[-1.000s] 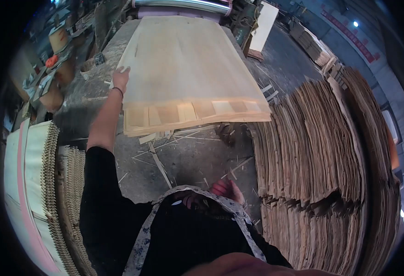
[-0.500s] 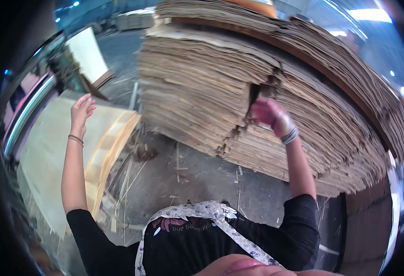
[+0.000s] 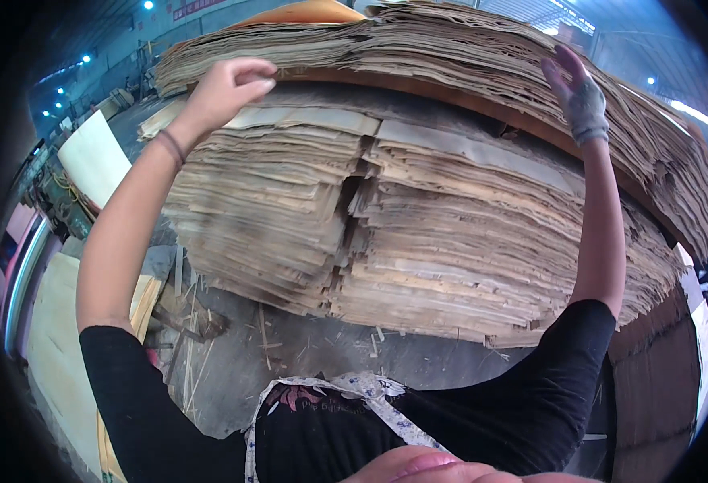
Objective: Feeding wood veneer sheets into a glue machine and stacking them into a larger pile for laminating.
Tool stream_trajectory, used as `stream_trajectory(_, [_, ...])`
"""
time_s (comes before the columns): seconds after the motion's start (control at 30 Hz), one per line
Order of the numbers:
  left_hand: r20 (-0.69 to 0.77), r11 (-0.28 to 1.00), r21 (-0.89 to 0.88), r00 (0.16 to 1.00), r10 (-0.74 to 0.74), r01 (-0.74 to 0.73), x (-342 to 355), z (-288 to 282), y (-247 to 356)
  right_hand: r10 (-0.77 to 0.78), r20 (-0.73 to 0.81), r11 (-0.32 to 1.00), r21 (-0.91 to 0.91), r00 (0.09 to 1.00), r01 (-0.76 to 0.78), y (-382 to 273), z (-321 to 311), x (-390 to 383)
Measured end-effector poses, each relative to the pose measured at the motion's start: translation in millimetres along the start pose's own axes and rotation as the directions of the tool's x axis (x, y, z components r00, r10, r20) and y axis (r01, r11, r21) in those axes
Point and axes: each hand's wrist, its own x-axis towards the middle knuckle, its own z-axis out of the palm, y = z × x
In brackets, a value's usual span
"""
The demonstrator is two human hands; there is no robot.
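Note:
Raised in front of the upper veneer stack (image 3: 451,52), my left hand (image 3: 229,90) has its fingers bent and its thumb apart from them, with nothing seen between. A dark band circles that wrist. My right hand (image 3: 577,97), in a grey glove that leaves the fingers bare, is lifted near the right part of the same stack with fingers spread. Whether either hand touches the sheets I cannot tell. Under the upper stack runs a brown board (image 3: 418,87). Below it stand two lower piles of thin wood sheets, a left pile (image 3: 249,217) and a right pile (image 3: 467,249), split by a dark gap.
At the left lies a pale pile of veneer (image 3: 56,346), beside a machine with a shiny roller (image 3: 28,262). A white sheet (image 3: 96,161) leans farther back. Wood strips litter the grey floor (image 3: 289,346). Brown boards (image 3: 652,402) stand at the right.
Both hands have risen and reached forward to the upper stack. My left hand has left the space over the pale pile. The view has turned left and closer to the stacks.

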Motion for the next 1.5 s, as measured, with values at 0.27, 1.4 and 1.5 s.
stream_trajectory(0.27, [-0.078, 0.927, 0.267, 0.953, 0.292, -0.262, 151.5, 105.4, 52.4, -0.416, -0.026, 0.769, -0.543, 0.909, 0.336, 49.7, 48.1, 75.6])
stream_trajectory(1.4, [0.014, 0.595, 0.748, 0.904, 0.428, -0.294, 379.8, 151.6, 41.6, 0.211, 0.518, 0.2, -0.853, 0.829, 0.482, 69.4, 107.5, 177.8])
stream_trajectory(1.5, [0.099, 0.642, 0.691, 0.924, 0.37, -0.331, 366.8, 164.7, 32.6, 0.099, 0.276, 0.698, -0.704, 0.956, 0.131, 50.8, 101.9, 149.8])
